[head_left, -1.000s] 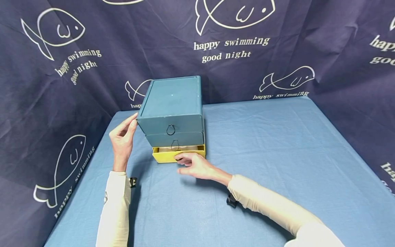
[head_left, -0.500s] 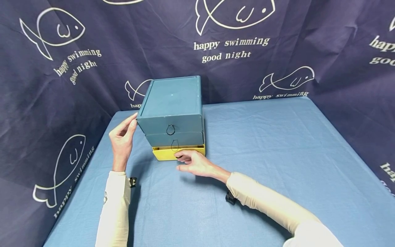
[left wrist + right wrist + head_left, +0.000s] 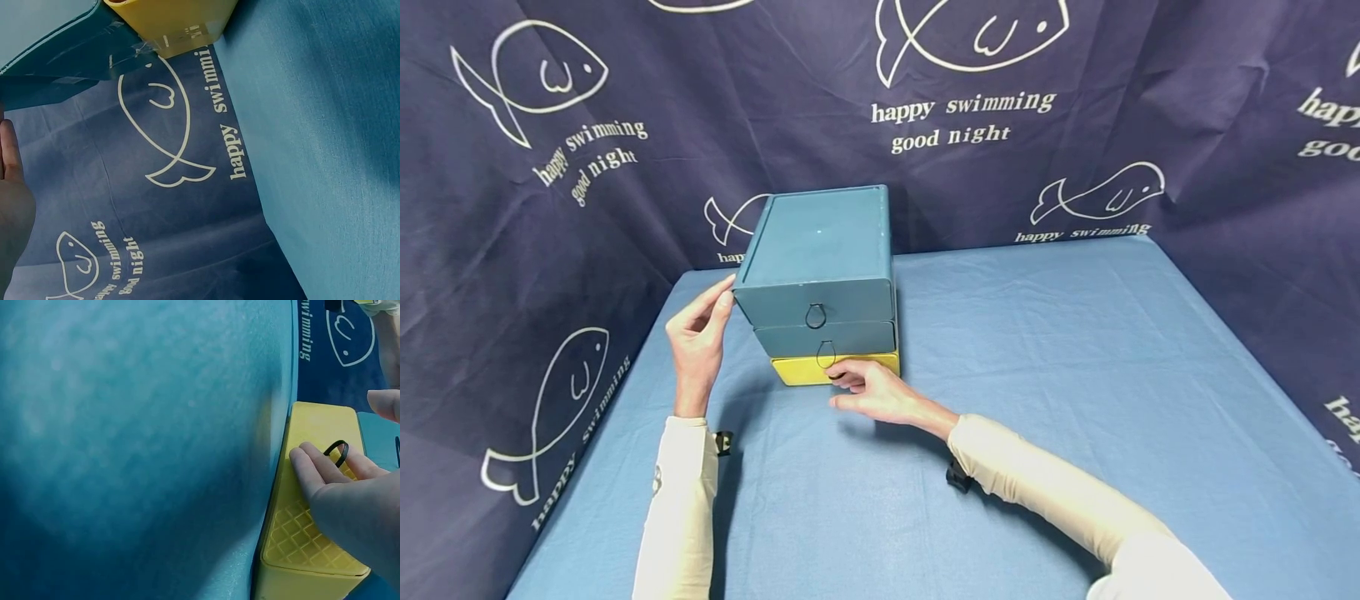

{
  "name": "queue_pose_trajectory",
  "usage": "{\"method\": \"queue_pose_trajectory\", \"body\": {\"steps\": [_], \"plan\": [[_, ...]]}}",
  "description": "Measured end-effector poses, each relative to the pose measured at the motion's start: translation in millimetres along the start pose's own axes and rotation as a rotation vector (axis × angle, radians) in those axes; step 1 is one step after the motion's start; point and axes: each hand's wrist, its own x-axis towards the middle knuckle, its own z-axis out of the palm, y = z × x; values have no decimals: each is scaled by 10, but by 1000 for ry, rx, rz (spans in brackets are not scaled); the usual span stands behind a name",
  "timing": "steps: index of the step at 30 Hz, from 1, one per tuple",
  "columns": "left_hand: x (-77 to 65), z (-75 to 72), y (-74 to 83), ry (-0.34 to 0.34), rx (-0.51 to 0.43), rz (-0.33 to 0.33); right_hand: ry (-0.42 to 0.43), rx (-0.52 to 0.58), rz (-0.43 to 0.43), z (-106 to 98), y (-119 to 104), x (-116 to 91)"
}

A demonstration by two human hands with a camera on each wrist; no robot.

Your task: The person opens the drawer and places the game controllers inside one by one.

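A stacked drawer box stands on the cloth, with teal drawers [image 3: 818,305] above a yellow bottom drawer [image 3: 796,372]. All the drawer fronts sit flush in the head view. My right hand [image 3: 880,393] rests its nearly straight fingers [image 3: 312,469] against the yellow front. The index finger lies at the black loop pull [image 3: 342,452], apparently through it; the thumb stands away. My left hand [image 3: 697,333] touches the upper left front corner of the box with fingertips and thumb. Only part of that hand shows at the left edge of the left wrist view.
Blue cloth [image 3: 1037,400] covers the table around the box. Behind and beside it hang dark navy curtains [image 3: 962,192] with white fish prints. Black loop pulls [image 3: 815,315] hang on the teal fronts. A yellow side wall [image 3: 172,25] shows in the left wrist view.
The yellow drawer has slid back into the box, from partly out to flush, and the right hand has moved inward with it. The left hand has stayed at the corner.
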Motion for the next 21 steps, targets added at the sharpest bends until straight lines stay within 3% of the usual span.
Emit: {"method": "queue_pose_trajectory", "body": {"steps": [17,21], "plan": [[-1,5,4,0,31,6,0,-2,16,-11,-6,17],[-4,1,3,1,41,7,-10,41,31,-2,-14,12]]}}
